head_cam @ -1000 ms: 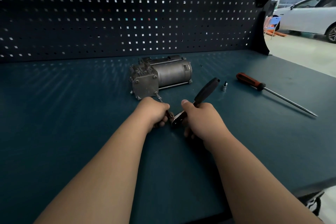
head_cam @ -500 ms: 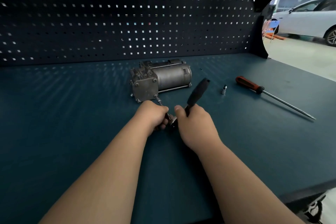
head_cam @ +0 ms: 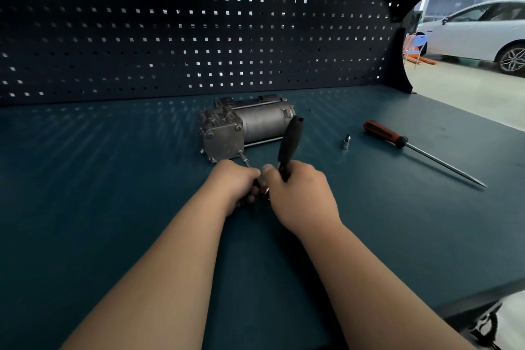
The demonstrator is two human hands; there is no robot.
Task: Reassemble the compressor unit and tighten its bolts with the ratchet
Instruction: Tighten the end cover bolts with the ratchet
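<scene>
nearest, the ratchet (head_cam: 289, 145) is gripped low on its black handle by the right hand (head_cam: 298, 193), and the handle is stood steeply up. just beside it, the left hand (head_cam: 237, 182) is clenched around a thin metal shaft (head_cam: 245, 160), which is joined to the lower front corner of the compressor unit (head_cam: 247, 126), laid on the workbench (head_cam: 113, 179). further right, a small socket (head_cam: 346, 142) and a screwdriver (head_cam: 383, 133) are seen, with a pegboard (head_cam: 170, 37) behind.

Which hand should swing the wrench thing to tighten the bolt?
Probably the right hand: it grips the ratchet by its handle. The left hand is busy holding the head end near the compressor.
</scene>
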